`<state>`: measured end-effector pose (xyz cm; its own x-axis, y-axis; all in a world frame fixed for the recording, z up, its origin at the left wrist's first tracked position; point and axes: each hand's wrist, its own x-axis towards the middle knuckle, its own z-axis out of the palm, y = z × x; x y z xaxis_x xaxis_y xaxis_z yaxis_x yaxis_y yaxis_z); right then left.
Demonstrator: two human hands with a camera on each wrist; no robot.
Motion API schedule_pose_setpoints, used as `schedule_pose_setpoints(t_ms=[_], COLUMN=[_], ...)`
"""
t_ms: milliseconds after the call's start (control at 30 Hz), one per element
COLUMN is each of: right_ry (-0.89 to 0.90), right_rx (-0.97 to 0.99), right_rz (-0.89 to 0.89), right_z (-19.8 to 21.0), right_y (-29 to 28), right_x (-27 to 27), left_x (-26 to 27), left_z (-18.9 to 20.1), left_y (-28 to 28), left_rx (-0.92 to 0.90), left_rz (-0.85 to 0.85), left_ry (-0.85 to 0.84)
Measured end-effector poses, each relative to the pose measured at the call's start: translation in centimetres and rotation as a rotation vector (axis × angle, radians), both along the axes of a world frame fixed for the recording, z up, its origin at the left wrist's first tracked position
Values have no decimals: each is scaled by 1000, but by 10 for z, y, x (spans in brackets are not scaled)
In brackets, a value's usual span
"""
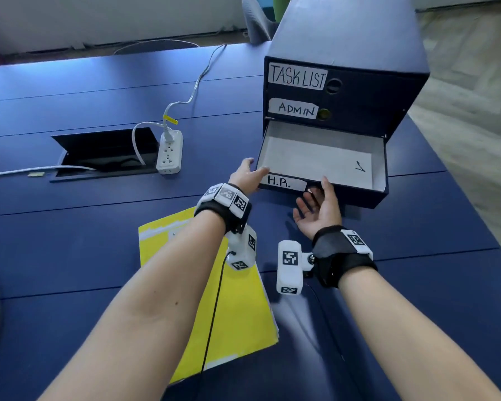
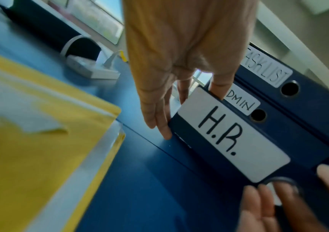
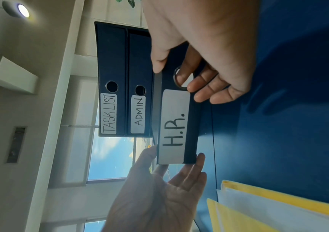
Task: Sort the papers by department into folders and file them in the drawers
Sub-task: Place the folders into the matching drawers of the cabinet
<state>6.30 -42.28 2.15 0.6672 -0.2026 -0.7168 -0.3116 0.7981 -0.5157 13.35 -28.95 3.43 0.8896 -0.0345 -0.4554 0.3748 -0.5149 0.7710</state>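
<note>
On the blue surface point(image 1: 70, 227) in front of you, the drawer unit point(image 1: 344, 39) has its bottom drawer point(image 1: 315, 157), labelled H.R., pulled out, and nothing lies in it that can be seen. The yellow folder point(image 1: 243, 314) with papers lies flat on the surface under your left forearm, near the drawer but not yet in it.

Watch the unit itself: it looks light, and with the bottom drawer far out, a further pull could drag it forward or bring the drawer right out of its slot. Your left arm could also sweep the folder and spill its sheets.

Your left hand point(image 1: 248, 175) lies with straight fingers against the drawer's left front corner, thumb up at the rim, steadying rather than clutching. Your right hand point(image 1: 318, 209) is palm up under the front panel, thumb hooked over the top edge and fingertips point(image 3: 194, 88) at the round pull hole point(image 3: 179, 76), so its grip is pinched on the drawer front.

The TASK LIST and ADMIN drawers above are closed.
</note>
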Motion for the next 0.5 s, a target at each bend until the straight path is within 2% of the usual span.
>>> schedule_pose_setpoints(t_ms=[167, 367, 500], right_ry=[3, 3, -2], right_rx=[-35, -52, -76], right_rz=[-5, -22, -36], right_z=[-2, -4, -2], right_y=[8, 14, 21], right_x=[-27, -50, -61], left_x=[-23, -49, -65], left_z=[-6, -14, -12], left_y=[3, 6, 13], left_rx=[-273, -342, -343], left_rz=[155, 201, 158], left_ry=[26, 9, 8])
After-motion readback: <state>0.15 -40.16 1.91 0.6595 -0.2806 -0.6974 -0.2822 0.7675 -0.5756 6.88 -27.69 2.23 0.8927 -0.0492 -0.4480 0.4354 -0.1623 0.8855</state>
